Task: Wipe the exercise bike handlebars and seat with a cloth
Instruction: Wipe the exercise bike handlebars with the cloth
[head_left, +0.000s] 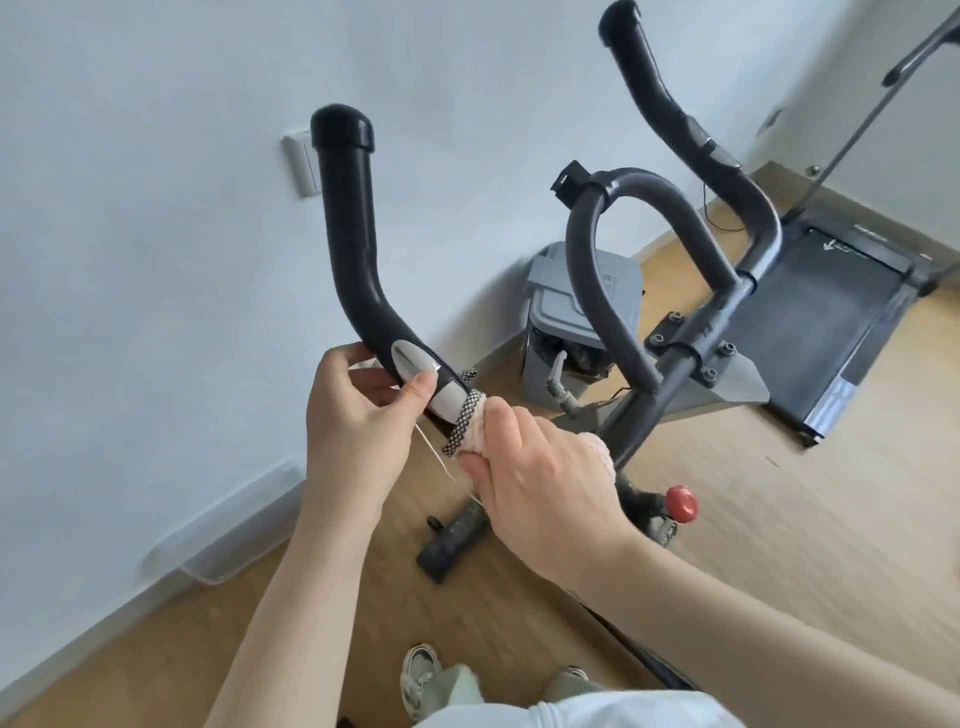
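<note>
The exercise bike's black left handlebar (349, 244) rises at centre left, with a silver sensor plate (415, 364) near its lower bend. My left hand (358, 415) grips the bar around that plate, thumb on top. My right hand (540, 478) holds a pink cloth (597, 452) with a checkered trim (464, 421), wrapped round the bar just below the plate. The right handlebar (654, 88) stands at upper right and the curved middle loop (613, 208) between them. The seat is out of view.
A grey lidded bin (566, 306) stands by the white wall behind the bike. A treadmill (841, 312) lies at right on the wooden floor. A red knob (681, 503) and a black pedal (451, 540) show below my hands. My shoes (421, 675) are at the bottom.
</note>
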